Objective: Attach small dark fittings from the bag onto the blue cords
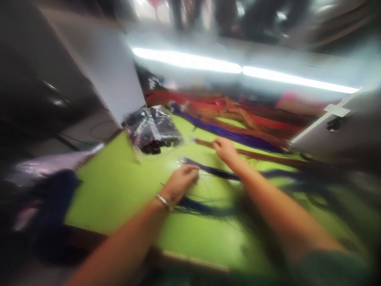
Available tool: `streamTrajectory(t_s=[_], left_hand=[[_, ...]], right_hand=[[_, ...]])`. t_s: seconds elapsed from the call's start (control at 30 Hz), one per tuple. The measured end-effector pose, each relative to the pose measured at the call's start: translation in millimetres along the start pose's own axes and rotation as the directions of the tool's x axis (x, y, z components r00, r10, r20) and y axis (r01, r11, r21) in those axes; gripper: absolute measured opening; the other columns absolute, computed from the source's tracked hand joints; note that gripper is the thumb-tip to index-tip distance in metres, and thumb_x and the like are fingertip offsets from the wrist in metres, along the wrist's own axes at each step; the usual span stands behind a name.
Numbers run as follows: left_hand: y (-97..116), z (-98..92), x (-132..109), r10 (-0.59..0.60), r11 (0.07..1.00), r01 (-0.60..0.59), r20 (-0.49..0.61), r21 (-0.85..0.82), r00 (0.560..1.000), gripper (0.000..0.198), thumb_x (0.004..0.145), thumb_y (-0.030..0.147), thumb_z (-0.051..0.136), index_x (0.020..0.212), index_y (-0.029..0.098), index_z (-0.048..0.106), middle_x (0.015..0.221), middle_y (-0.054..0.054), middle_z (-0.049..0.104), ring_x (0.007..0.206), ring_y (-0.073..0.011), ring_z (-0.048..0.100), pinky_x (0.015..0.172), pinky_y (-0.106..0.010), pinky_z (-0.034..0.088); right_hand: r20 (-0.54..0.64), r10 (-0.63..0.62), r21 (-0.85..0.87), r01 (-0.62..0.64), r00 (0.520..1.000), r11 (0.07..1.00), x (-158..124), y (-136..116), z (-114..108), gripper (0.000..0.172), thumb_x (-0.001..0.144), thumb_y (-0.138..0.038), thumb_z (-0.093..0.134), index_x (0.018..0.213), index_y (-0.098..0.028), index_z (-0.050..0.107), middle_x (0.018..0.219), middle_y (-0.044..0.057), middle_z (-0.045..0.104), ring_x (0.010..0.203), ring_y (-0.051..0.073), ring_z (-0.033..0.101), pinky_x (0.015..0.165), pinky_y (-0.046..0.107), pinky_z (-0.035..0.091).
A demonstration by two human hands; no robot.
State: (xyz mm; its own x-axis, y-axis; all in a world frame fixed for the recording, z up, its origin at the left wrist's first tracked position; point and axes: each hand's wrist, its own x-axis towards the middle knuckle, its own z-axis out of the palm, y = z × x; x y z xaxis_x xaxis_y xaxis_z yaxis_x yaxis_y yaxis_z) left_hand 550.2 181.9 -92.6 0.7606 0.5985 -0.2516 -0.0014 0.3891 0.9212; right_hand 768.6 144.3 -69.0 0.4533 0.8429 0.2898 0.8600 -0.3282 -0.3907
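Observation:
My right hand [225, 150] is closed around a bundle of thin brown strands [205, 143], a little short of its pale left end. From that hand the brown strands run on rightward across the green tabletop [119, 186]. My left hand [182, 180], with a silvery band at the wrist, has its fingers pinched together right beside a dark blue bundle of strands [214, 171]. What sits between those fingertips is too blurred to make out. A second dark blue bundle [202, 206] lies below, with loose thin strands around it.
A clear plastic bag [153, 127] of dark items sits at the table's back left, beside a white panel [104, 59]. Purple strands [214, 129], with orange and red bundles [238, 113], lie along the back under a lit tube lamp [190, 59]. Plastic-wrapped material [50, 163] lies left.

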Motion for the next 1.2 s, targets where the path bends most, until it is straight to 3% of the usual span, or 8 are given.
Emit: streamTrajectory(t_s=[0.13,0.33,0.47,0.63,0.77,1.0,1.2], left_hand=[[0.3,0.8,1.1,0.014,1.0,-0.014,-0.027,-0.022,1.0,0.033,0.069,0.034,0.071,0.094,0.014,0.062,0.072,-0.002,0.059,0.059,-0.0085,0.055,0.053,-0.019,0.039],[0.8,3.5,1.8,-0.003,0.995,-0.002,-0.043,-0.099,0.999,0.033,0.066,0.03,0.073,0.093,0.014,0.062,0.076,-0.003,0.061,0.062,-0.0093,0.055,0.057,-0.021,0.042],[0.6,3.2,1.2,-0.005,0.994,0.003,-0.015,-0.113,1.0,0.031,0.067,0.028,0.072,0.093,0.014,0.063,0.08,-0.003,0.062,0.064,-0.0088,0.055,0.059,-0.021,0.042],[-0.5,2.2,1.1,-0.031,0.988,0.036,0.036,-0.153,0.999,0.029,0.071,0.026,0.07,0.097,0.014,0.063,0.086,-0.006,0.064,0.069,-0.0097,0.056,0.061,-0.021,0.042],[-0.9,4.6,-0.1,-0.04,0.986,0.05,0.067,-0.156,0.997,0.031,0.072,0.023,0.069,0.101,0.013,0.063,0.096,-0.008,0.064,0.072,-0.01,0.056,0.064,-0.022,0.043],[-2.3,5.1,-0.3,-0.033,0.995,0.039,0.059,-0.096,0.998,0.031,0.072,0.024,0.07,0.101,0.014,0.063,0.092,-0.006,0.064,0.069,-0.0091,0.055,0.063,-0.021,0.044],[-2.2,4.5,-0.9,-0.006,0.999,0.008,0.04,-0.042,0.999,0.034,0.069,0.026,0.072,0.1,0.013,0.063,0.089,-0.006,0.064,0.069,-0.0105,0.056,0.063,-0.023,0.045]], right_hand=[[0.042,-0.139,0.157,0.13,0.989,0.979,-28.2,-8.2,-15.7,0.015,0.08,-0.023,0.054,0.077,-0.016,0.067,0.076,0.002,0.066,0.071,0.012,0.055,0.068,0.022,0.038],[0.176,-0.159,0.114,0.141,0.971,0.983,-73.4,-46.5,-19.9,0.012,0.079,-0.019,0.057,0.079,-0.018,0.069,0.073,0.002,0.066,0.067,0.012,0.055,0.063,0.022,0.037],[0.094,-0.231,0.201,0.209,0.968,0.957,-81.2,-54.2,-16.3,0.014,0.081,-0.017,0.056,0.083,-0.018,0.07,0.074,0.003,0.065,0.067,0.012,0.055,0.064,0.022,0.039],[0.01,-0.173,0.331,0.16,0.985,0.93,-86.4,-41.8,-14.3,0.016,0.081,-0.019,0.055,0.08,-0.018,0.071,0.07,0.002,0.064,0.065,0.01,0.055,0.064,0.02,0.039],[0.089,-0.112,0.274,0.084,0.99,0.958,-91.3,-38.3,-12.2,0.018,0.078,-0.019,0.055,0.077,-0.02,0.073,0.071,0.002,0.066,0.065,0.01,0.056,0.062,0.02,0.038],[0.17,-0.069,0.161,0.042,0.983,0.986,-92.1,-41.6,-12.1,0.02,0.076,-0.023,0.052,0.078,-0.023,0.072,0.072,0.0,0.07,0.064,0.011,0.058,0.058,0.021,0.034],[0.088,-0.151,-0.001,0.151,0.985,0.988,-96.0,-39.7,-8.8,0.021,0.079,-0.027,0.05,0.078,-0.023,0.071,0.072,0.001,0.068,0.064,0.012,0.055,0.056,0.023,0.028]])
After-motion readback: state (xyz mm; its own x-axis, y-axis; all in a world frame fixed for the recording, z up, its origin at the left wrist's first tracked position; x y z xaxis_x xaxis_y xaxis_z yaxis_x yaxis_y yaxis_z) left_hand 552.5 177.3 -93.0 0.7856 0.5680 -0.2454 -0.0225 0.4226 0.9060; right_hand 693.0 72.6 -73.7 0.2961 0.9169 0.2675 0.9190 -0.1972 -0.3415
